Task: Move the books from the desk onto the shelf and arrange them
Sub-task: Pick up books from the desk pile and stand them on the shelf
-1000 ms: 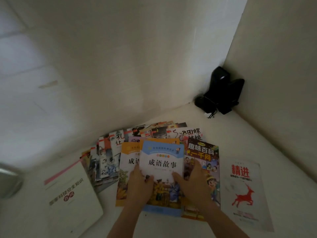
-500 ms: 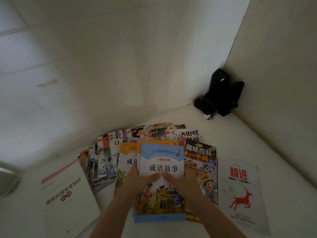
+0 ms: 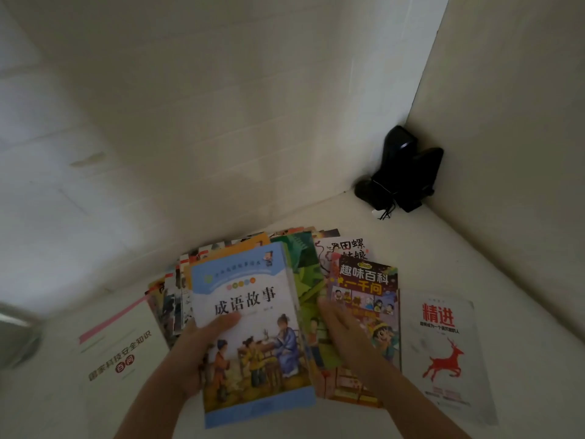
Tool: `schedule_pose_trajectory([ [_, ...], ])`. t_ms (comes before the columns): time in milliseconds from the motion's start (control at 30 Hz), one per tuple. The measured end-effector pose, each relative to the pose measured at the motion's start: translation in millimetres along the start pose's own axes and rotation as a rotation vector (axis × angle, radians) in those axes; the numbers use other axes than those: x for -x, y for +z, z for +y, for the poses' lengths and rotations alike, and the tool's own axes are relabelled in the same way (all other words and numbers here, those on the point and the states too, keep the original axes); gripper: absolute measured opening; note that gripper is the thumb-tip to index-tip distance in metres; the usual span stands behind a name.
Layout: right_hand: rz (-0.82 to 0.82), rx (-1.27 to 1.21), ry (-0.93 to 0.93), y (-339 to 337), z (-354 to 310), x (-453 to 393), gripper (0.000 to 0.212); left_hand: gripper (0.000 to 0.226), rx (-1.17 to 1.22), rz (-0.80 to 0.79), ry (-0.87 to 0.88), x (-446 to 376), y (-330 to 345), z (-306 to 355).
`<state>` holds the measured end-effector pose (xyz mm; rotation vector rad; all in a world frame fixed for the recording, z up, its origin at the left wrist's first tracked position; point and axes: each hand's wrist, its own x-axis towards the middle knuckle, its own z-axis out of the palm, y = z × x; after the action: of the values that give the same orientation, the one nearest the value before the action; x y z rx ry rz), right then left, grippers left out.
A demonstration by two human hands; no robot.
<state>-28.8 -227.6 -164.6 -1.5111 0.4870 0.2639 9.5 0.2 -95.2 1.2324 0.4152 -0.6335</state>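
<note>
Dim, flat indoor light, soft shadows in the corner, wide-angle bending at edges, blurred lower-left edge, mild overall softness

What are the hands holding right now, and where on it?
The left hand grips the blue-covered storybook at its left edge, thumb on the cover. The right hand holds nothing; its fingers lie straight over the spread books.

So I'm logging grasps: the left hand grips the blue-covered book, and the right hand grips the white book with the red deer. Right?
Not quite. The head view shows the left hand gripping the blue-covered book, but the right hand lies open over the colourful cartoon book. The white book with the red deer lies untouched on the desk beside it.
</note>
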Motion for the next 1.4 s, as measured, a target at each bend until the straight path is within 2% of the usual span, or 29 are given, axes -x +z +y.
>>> schedule_pose_trajectory([
  [33, -0.045, -0.104, 0.063, 0, -4, 1, 0.058, 0.031, 0.015, -0.009, -0.014, 0, 4, -3],
  [100, -0.102, -0.174, 0.093, -8, -16, 6, 0.039, 0.058, 0.022, -0.033, -0.015, -2, 17, -8],
  [167, -0.171, -0.103, 0.01, -21, -27, 11, 0.029, 0.063, 0.015, -0.047, 0.02, -10, 24, -13],
  [233, -0.188, -0.031, -0.049, -32, -34, 17, 0.029, 0.078, -0.018, -0.08, 0.05, -17, 34, -20],
  [267, -0.166, -0.011, -0.071, -36, -35, 20, 0.028, 0.072, -0.023, -0.082, 0.053, -20, 38, -25],
  [333, -0.059, 0.052, -0.139, -45, -32, 23, 0.025, 0.044, 0.0, -0.076, 0.059, -24, 49, -34],
  [367, 0.004, 0.099, -0.18, -49, -33, 25, 0.024, 0.04, 0.009, -0.082, 0.048, -27, 56, -37],
  [500, 0.109, 0.297, -0.252, -71, -36, 35, 0.023, 0.054, 0.025, -0.07, 0.002, -31, 80, -53],
  [633, 0.181, 0.243, -0.236, -82, -17, 38, 0.023, 0.047, -0.042, -0.063, 0.005, -33, 91, -60],
  [700, 0.278, 0.301, -0.275, -78, -7, 39, 0.015, 0.05, -0.102, -0.07, 0.01, -37, 90, -60],
  [800, 0.444, 0.477, -0.353, -66, 1, 38, 0.015, 0.049, -0.139, -0.019, 0.001, -37, 80, -60],
  [867, 0.48, 0.508, -0.365, -56, 0, 35, 0.013, 0.056, -0.157, 0.043, -0.009, -38, 69, -60],
  [933, 0.484, 0.45, -0.336, -54, -7, 31, 0.015, 0.056, -0.144, 0.093, -0.032, -36, 55, -59],
  [1033, 0.485, 0.314, -0.269, -69, -21, 28, 0.016, 0.044, -0.126, 0.156, -0.067, -37, 31, -59],
  [1100, 0.49, 0.23, -0.234, -83, -21, 28, 0.014, 0.047, -0.137, 0.183, -0.06, -41, 20, -59],
  [1233, 0.547, -0.162, -0.081, -92, -21, 31, 0.009, 0.057, -0.12, 0.253, -0.038, -48, 14, -62],
  [1300, 0.468, -0.342, -0.042, -89, -30, 34, 0.011, 0.063, -0.105, 0.253, -0.036, -48, 14, -67],
  [1400, 0.232, -0.314, -0.038, -70, -37, 40, 0.016, 0.072, -0.089, 0.252, -0.041, -50, 14, -67],
])
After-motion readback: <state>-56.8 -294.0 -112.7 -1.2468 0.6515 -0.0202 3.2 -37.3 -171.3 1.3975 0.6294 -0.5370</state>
